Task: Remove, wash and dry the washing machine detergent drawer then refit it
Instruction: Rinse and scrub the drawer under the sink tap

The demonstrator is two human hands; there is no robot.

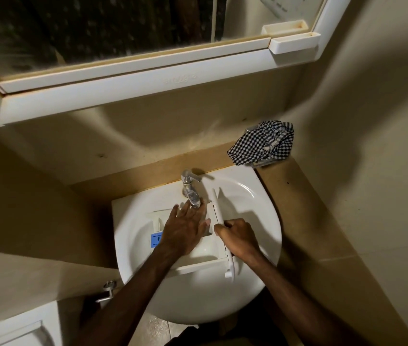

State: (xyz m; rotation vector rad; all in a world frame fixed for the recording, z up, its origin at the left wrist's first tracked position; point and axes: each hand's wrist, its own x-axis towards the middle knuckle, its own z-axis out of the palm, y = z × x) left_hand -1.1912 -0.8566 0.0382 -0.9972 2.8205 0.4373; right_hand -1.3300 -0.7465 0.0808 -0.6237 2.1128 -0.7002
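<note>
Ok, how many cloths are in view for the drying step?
1. A checkered cloth lies bunched on the counter corner behind the sink, right of the tap. Others may be out of frame.

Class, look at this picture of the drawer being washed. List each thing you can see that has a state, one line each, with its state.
Detergent drawer: out of the machine, lying across the sink.
Sink: holding the drawer.
Tap: over the drawer; running water too unclear to tell.
Left hand: open, flat inside the drawer.
Right hand: closed around the drawer's front panel.
Checked cloth: crumpled, unused on the ledge.
</note>
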